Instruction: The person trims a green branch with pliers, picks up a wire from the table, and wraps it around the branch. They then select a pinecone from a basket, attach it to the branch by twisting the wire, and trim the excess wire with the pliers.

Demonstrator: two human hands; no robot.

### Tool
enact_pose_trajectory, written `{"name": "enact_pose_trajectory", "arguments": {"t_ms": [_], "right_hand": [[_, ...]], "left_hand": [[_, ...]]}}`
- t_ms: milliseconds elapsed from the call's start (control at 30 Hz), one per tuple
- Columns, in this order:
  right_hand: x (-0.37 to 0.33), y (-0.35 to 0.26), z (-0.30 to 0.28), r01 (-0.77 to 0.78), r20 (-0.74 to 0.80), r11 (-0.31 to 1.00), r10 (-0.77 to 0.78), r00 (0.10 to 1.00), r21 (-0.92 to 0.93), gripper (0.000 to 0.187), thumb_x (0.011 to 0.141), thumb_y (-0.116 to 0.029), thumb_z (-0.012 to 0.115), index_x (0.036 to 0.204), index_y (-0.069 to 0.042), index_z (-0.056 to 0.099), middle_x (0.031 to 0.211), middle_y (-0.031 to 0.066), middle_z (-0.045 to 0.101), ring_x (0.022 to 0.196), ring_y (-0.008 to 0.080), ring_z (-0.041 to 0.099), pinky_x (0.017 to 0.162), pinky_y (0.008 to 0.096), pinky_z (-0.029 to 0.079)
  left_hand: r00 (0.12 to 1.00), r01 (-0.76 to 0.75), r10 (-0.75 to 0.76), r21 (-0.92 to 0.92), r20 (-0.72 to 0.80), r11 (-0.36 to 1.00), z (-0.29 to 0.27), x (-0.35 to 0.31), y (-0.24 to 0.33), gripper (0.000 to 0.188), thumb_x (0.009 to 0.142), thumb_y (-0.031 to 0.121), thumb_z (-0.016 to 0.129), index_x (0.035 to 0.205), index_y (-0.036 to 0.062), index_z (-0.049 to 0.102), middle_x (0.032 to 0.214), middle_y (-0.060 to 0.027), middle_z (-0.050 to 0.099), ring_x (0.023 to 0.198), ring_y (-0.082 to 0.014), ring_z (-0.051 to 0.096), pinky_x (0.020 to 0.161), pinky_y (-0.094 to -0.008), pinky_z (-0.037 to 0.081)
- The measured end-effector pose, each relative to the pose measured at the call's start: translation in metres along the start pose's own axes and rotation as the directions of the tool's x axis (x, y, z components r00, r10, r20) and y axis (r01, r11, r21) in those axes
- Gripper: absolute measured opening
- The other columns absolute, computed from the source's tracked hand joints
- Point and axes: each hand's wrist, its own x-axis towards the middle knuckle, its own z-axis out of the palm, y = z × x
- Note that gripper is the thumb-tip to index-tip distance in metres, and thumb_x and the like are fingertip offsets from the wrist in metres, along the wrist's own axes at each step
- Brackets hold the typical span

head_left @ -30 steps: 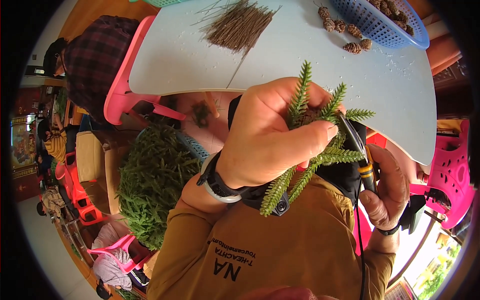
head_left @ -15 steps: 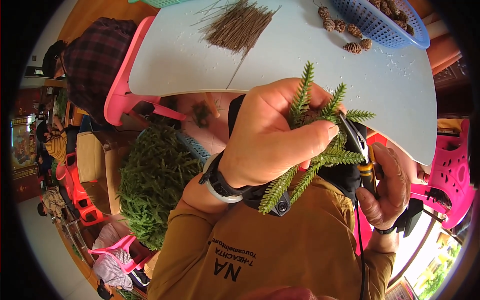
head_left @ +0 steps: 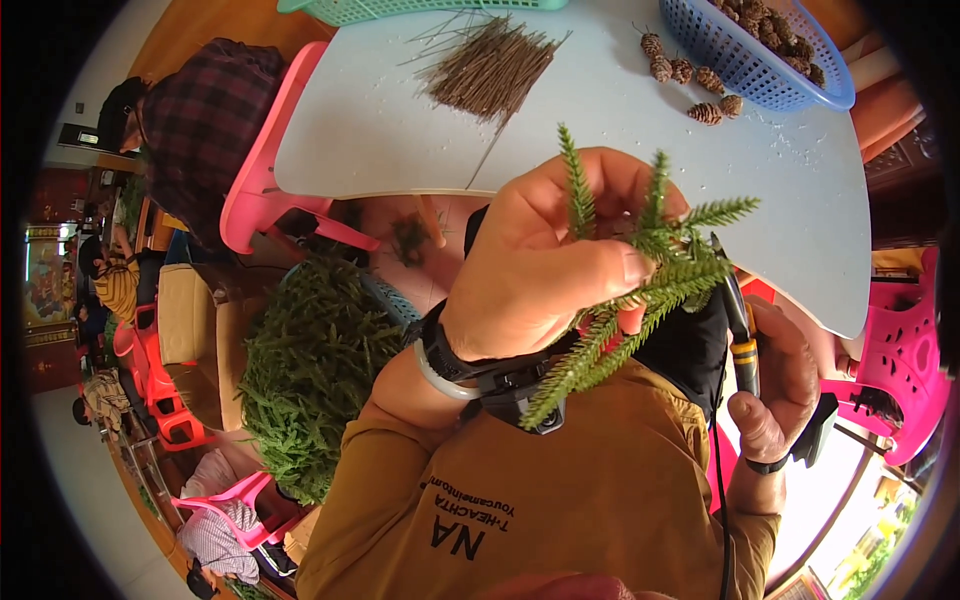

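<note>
My left hand (head_left: 535, 265) is closed on an artificial pine sprig (head_left: 690, 278), pinching its middle between thumb and fingers. Green needled twigs fan out from the pinch, some up and right, others down toward my shirt. In my right hand (head_left: 785, 385) is a pair of pliers (head_left: 743, 352) with black and yellow handles. Their dark jaws point up beside the sprig's right side; whether they touch a twig I cannot tell. Part of the tool is hidden behind my fingers.
On the pale table (head_left: 380, 150) lie a bundle of brown wire stems (head_left: 495, 70) and several pine cones (head_left: 705, 113), by a blue basket (head_left: 790, 85) of more cones. A green basket (head_left: 420, 10) stands beyond. Pine greenery (head_left: 310, 370) is heaped at left, near a pink chair (head_left: 265, 170).
The sprig has turned in my left hand, its twigs now spread more to the right. The pliers have swung more upright and their jaws have dropped back a little. The view has shifted slightly.
</note>
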Motion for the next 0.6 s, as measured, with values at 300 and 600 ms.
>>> {"name": "enact_pose_trajectory", "arguments": {"t_ms": [300,600], "right_hand": [[-0.017,-0.013,-0.002,0.13,0.002,0.991,-0.13,0.992,-0.042,0.068,0.071,-0.033,0.076,0.118,0.008,0.052,0.113,0.0259,0.055,0.104,0.0311,0.055,0.09,0.0374,0.042],[-0.025,-0.024,0.002,0.095,-0.01,0.995,-0.095,0.995,0.036,0.066,0.071,-0.031,0.076,0.118,0.008,0.052,0.113,0.0263,0.055,0.105,0.0316,0.055,0.092,0.039,0.041]], "left_hand": [[0.995,-0.064,0.074,-0.135,0.071,0.989,0.016,-0.01,0.003,0.026,0.082,-0.004,0.049,0.108,-0.0054,0.049,0.093,-0.0142,0.061,0.067,-0.0147,0.059,0.056,-0.0284,0.052],[0.975,-0.085,0.126,-0.211,0.185,0.974,0.022,-0.011,0.004,0.023,0.087,0.007,0.05,0.107,-0.0013,0.042,0.093,-0.0261,0.057,0.052,-0.0197,0.056,0.049,-0.0373,0.053]]}}
